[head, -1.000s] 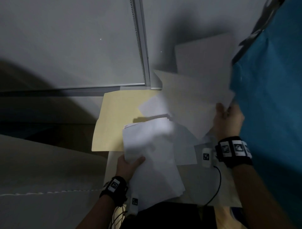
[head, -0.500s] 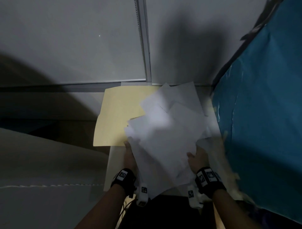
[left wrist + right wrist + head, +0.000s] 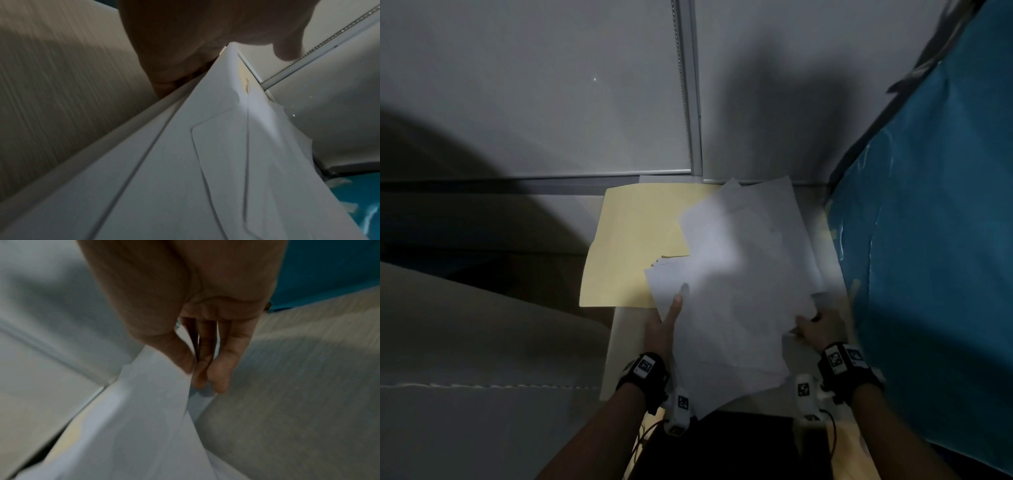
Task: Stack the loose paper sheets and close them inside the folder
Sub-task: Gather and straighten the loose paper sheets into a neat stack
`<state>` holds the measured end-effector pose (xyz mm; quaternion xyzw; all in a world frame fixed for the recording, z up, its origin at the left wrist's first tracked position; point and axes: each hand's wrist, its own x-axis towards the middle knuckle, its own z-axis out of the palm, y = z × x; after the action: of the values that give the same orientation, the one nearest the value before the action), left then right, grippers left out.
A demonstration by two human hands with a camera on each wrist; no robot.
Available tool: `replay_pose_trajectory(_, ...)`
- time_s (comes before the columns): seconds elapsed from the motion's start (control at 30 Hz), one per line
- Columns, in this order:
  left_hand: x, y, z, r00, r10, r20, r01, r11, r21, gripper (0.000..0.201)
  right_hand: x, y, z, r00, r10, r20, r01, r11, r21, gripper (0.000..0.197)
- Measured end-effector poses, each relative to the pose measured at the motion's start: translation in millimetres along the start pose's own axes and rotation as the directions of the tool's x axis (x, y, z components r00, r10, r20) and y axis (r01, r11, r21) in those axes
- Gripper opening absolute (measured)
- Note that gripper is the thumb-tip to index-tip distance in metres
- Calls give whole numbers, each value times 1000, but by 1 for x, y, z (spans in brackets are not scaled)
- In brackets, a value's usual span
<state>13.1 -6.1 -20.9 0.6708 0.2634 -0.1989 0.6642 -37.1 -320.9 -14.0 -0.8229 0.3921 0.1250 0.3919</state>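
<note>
An open yellow folder lies flat on a small white table. A loose, fanned pile of white paper sheets overlaps the folder's right part and hangs over the table's near edge. My left hand holds the pile's left edge, thumb lying on top and fingers hidden beneath. In the left wrist view the sheets run out from under my left hand. My right hand pinches the pile's right edge. The right wrist view shows my right hand with thumb and fingers closed on the sheets.
A teal plastic-covered surface rises close on the right. A beige cushion lies at the left. A grey wall with a metal frame and bead chain stands behind the table. Something dark sits below the table's near edge.
My right hand came down from the upper right, laid its sheets on the pile, and now pinches the pile's right edge. The left hand shifted along the left edge.
</note>
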Motion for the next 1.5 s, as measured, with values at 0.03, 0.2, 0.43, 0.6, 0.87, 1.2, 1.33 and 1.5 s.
replay_pose_trajectory(0.03, 0, -2, 1, 1000, 5, 5, -5, 1000, 18, 62, -4, 4, 6, 998, -27, 64, 31, 998, -51, 15)
replay_pose_trajectory(0.2, 10, -6, 7, 995, 100, 3, -99, 975, 199, 64, -10, 5, 23, 931, -135, 340, 224, 945, -237, 34)
replay_pose_trajectory(0.43, 20, -4, 14, 987, 158, -21, -148, 958, 245, 47, 26, -34, 9, 985, -146, 94, 136, 985, 106, 92)
replay_pose_trajectory(0.6, 21, 0, 2, 986, 165, 2, -164, 979, 123, 42, 50, -50, 7, 989, -142, 49, 109, 904, 414, 88)
replay_pose_trajectory(0.87, 22, 11, 33, 968, 245, 50, -250, 953, 172, 48, 27, -81, 43, 892, -417, 174, 330, 864, 380, 37)
replay_pose_trajectory(1.2, 32, 1, 0, 984, 163, -78, -153, 982, 114, 49, 123, -62, -11, 989, -112, -95, 95, 982, -165, 117)
replay_pose_trajectory(1.33, 34, -10, -12, 991, 108, -73, -93, 979, 182, 46, 130, -72, -4, 997, -67, -22, 56, 941, -333, 141)
replay_pose_trajectory(1.5, 34, -18, -16, 991, 106, -75, -84, 965, 250, 58, 121, -86, 19, 994, -33, 105, 48, 989, -141, 121)
